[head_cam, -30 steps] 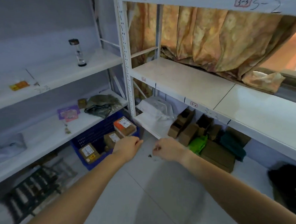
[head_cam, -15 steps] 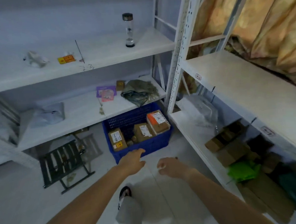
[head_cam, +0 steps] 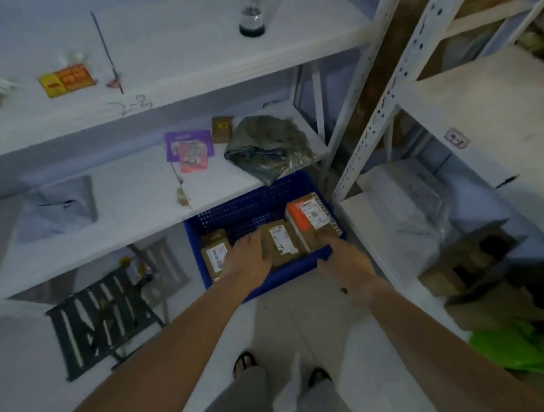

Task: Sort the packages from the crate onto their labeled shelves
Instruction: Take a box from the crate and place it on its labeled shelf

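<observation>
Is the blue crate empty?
No, the blue crate holds three cardboard packages: the left box, the middle box and the orange-labelled box.

The floor (head_cam: 318,323) carries a blue crate (head_cam: 287,277), tucked partly under the lower shelf (head_cam: 123,220). Left of the crate stands a dark folding stool (head_cam: 103,318); right of it, 1 green bag (head_cam: 517,350) among cardboard boxes (head_cam: 475,267).

Handwritten "2-2" marks the upper shelf's front edge (head_cam: 133,107).
</observation>
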`<state>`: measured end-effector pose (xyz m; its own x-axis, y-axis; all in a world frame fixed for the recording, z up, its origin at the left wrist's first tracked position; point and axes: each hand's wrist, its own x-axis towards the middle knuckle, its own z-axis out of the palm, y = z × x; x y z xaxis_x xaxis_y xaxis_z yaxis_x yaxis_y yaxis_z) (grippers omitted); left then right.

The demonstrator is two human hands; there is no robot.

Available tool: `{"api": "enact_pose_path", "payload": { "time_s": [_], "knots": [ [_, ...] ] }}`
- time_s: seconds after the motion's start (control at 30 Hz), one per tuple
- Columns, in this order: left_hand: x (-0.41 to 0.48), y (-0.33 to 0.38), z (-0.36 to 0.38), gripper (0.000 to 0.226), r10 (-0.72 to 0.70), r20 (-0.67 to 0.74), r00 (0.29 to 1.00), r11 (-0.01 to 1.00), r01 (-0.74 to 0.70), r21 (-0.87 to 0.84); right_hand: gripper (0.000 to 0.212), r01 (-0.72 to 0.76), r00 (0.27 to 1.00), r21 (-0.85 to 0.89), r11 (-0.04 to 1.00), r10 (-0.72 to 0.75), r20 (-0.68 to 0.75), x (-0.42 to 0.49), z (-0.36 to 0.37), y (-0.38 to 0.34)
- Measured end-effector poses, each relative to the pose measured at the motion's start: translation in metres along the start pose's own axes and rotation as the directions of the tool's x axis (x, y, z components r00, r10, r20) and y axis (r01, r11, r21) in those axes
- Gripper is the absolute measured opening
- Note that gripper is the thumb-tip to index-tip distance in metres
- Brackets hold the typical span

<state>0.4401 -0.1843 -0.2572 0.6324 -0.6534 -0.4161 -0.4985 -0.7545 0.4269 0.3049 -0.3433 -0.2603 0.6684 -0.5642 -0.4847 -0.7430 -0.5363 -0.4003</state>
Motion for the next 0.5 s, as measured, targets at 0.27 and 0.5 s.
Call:
{"api": "enact_pose_path", "payload": {
  "time_s": [0.27,0.5],
  "knots": [
    [0.129,-0.001,0.091,0.078,-0.065,0.048,0.997,0.987,0.058,0.148,0.077,0.037,0.994,-0.111,0.993,-0.025,0.108,0.153,0.034,0.088],
    [0.233,0.008,0.229,0.087,-0.085,0.084,0.993,0.918,0.045,0.393,0.085,0.096,0.992,-0.480,0.872,-0.041,0.123,0.268,0.081,0.188]
  ]
}}
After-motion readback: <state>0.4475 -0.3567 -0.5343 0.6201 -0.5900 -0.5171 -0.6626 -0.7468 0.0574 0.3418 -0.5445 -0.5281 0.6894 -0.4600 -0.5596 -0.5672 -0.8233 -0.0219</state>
